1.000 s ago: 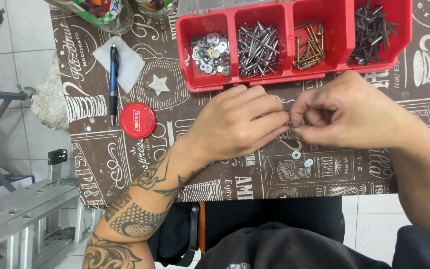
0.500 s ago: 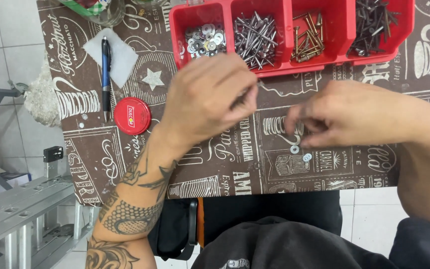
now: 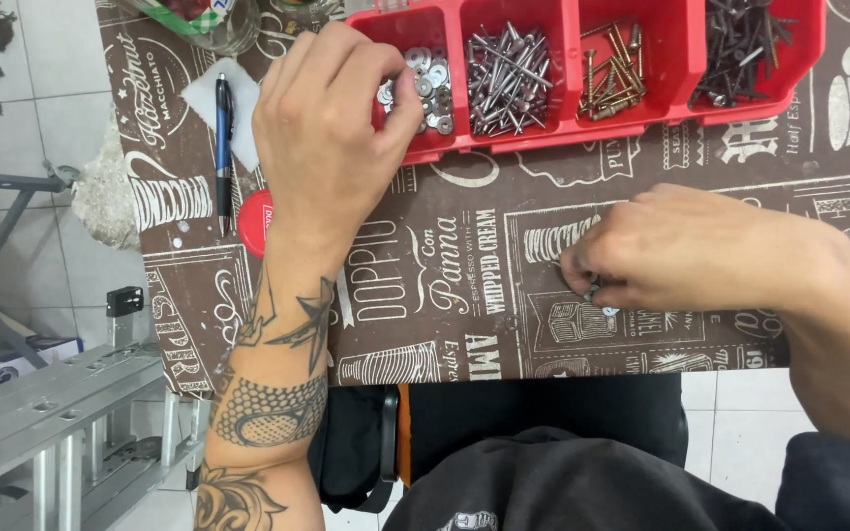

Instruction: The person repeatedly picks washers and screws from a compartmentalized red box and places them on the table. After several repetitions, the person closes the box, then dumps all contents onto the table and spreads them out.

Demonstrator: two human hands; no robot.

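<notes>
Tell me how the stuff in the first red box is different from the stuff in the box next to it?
The washers in the leftmost compartment are flat, round rings with a hole; the rivets beside them are long, thin pins. The washers lie flat in a low heap; the rivets are piled criss-cross. The left hand reaches into the washers; nothing touches the rivets. Both are silvery metal and sit in the same red tray.

left hand | moved from right hand | now over washers
</notes>
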